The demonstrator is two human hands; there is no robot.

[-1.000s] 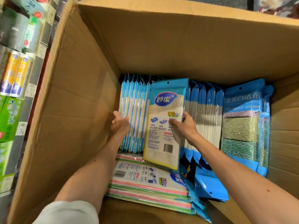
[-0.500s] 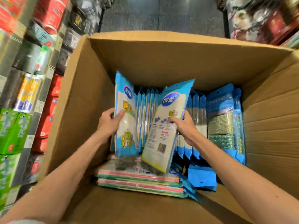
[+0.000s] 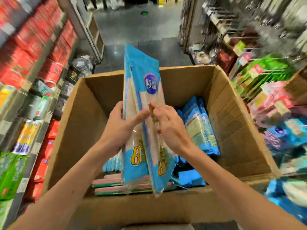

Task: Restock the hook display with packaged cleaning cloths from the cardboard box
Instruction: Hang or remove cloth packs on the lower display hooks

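blurred shop shelves flank the cardboard box; left hand and right hand together clamp upright cloth packs

open-topped cardboard box, packs crowding its floor, shelves either side

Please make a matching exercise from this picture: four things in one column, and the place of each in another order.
Things:
1 held packs
2 scourer packs
3 striped packs
4 red goods

Places:
a far left, outside the box
b standing in the box, right part
c gripped by left hand and right hand, above the box
d flat in the box, near side

Pairs: 1-c, 2-b, 3-d, 4-a
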